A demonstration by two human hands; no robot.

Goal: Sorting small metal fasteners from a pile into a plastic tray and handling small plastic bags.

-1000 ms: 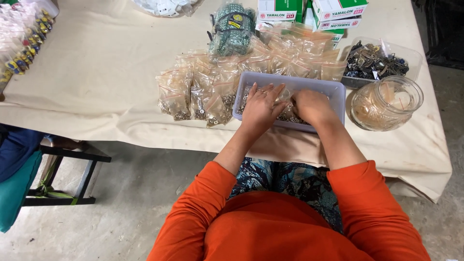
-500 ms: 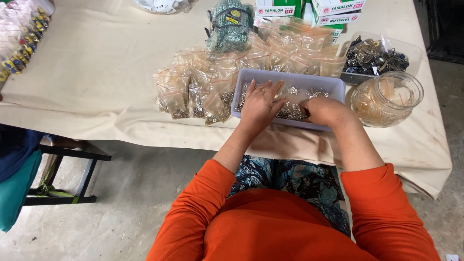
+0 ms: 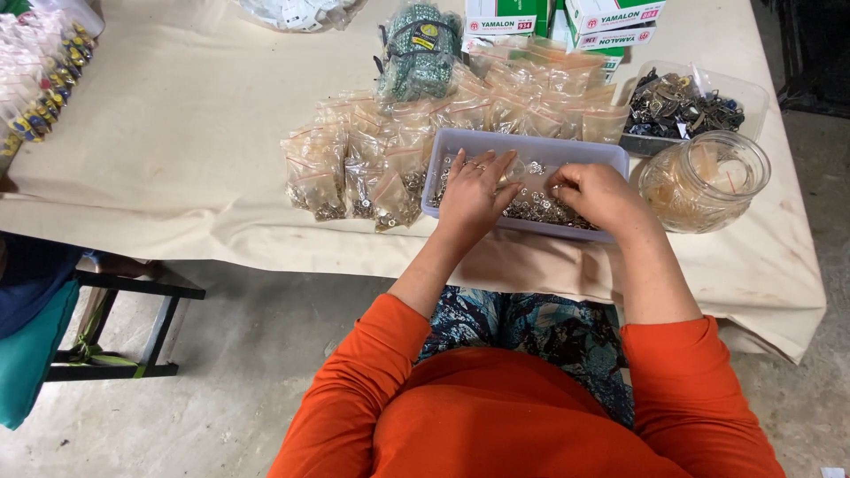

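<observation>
Left hand point(image 3: 474, 193) lies flat, fingers spread, on small metal parts point(image 3: 540, 205) in the grey tray point(image 3: 531, 144) at table edge. Right hand point(image 3: 600, 195) curled over parts, grip unclear. Beyond: small bags point(image 3: 354, 168), glass jar point(image 3: 704, 181), boxes point(image 3: 611, 18).

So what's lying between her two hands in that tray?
Head view: small silvery metal pieces in the lavender tray, between left hand and right hand.
</observation>
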